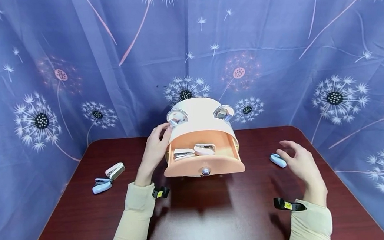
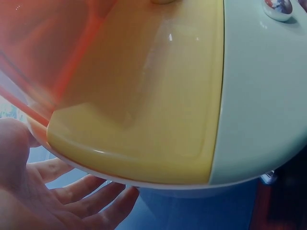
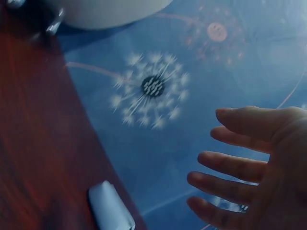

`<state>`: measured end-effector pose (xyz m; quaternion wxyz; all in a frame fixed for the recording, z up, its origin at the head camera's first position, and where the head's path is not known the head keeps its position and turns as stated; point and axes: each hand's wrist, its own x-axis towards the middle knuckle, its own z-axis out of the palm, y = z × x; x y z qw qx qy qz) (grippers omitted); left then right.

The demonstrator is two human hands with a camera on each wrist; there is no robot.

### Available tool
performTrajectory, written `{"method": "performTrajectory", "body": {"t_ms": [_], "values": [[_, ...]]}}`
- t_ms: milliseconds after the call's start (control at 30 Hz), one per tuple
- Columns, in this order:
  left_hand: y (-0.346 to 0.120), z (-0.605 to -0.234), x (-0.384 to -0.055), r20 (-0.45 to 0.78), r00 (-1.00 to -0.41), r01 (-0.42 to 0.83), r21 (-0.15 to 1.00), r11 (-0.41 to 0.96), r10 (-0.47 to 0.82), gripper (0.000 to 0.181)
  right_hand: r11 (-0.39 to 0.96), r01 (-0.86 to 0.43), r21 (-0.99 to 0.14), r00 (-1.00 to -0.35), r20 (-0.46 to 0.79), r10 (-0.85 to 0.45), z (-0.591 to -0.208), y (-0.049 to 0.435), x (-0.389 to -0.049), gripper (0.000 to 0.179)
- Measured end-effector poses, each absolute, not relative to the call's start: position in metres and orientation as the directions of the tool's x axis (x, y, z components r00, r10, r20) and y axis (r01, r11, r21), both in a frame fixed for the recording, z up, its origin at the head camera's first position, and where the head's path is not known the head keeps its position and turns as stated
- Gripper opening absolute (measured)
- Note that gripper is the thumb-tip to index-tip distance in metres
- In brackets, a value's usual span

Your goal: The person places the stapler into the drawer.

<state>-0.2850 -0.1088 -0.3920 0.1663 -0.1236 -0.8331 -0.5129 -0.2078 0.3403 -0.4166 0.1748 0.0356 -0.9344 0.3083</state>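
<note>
A white rounded storage box (image 1: 196, 112) with two silvery ears stands at the table's back. Its peach drawer (image 1: 182, 168) is pulled out, holding a white stapler (image 1: 183, 153) and a pale pink-white stapler (image 1: 205, 149). My left hand (image 1: 156, 145) rests against the box's left side; the left wrist view shows its fingers (image 2: 91, 190) spread along the rim below a yellow front (image 2: 153, 105). My right hand (image 1: 300, 163) hovers beside a light blue stapler (image 1: 278, 160), holding nothing; its fingers (image 3: 232, 165) extend apart in the right wrist view.
On the table's left lie a white stapler (image 1: 115, 170) and a light blue stapler (image 1: 102, 186), close together. A green front (image 2: 261, 96) with a silver knob adjoins the yellow one. Blue dandelion-print curtains (image 1: 186, 42) surround the dark red table (image 1: 85, 216).
</note>
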Motion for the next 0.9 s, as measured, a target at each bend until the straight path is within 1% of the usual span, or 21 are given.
{"method": "performTrajectory", "body": {"t_ms": [200, 367, 533, 767, 900], "values": [[-0.108, -0.39, -0.287, 0.397, -0.916, 0.375, 0.81, 0.45, 0.049, 0.043, 0.812, -0.128, -0.569, -0.932, 0.348, 0.097, -0.434, 0.354, -0.213, 0.037], [-0.109, -0.392, -0.287, 0.405, -0.913, 0.381, 0.809, 0.448, 0.043, 0.043, 0.806, -0.113, -0.582, -0.94, 0.326, 0.103, -0.448, 0.364, -0.221, 0.039], [-0.11, -0.393, -0.285, 0.4, -0.916, 0.376, 0.815, 0.442, 0.041, 0.044, 0.818, -0.035, -0.575, -0.959, 0.249, 0.134, -0.466, 0.375, -0.226, 0.047], [-0.111, -0.392, -0.284, 0.399, -0.916, 0.371, 0.813, 0.45, 0.035, 0.044, 0.803, 0.068, -0.592, -0.988, 0.071, 0.137, -0.475, 0.379, -0.227, 0.058], [-0.111, -0.393, -0.285, 0.407, -0.912, 0.382, 0.808, 0.448, 0.043, 0.046, 0.801, 0.081, -0.593, -0.991, 0.041, 0.13, -0.482, 0.38, -0.229, 0.062]]}}
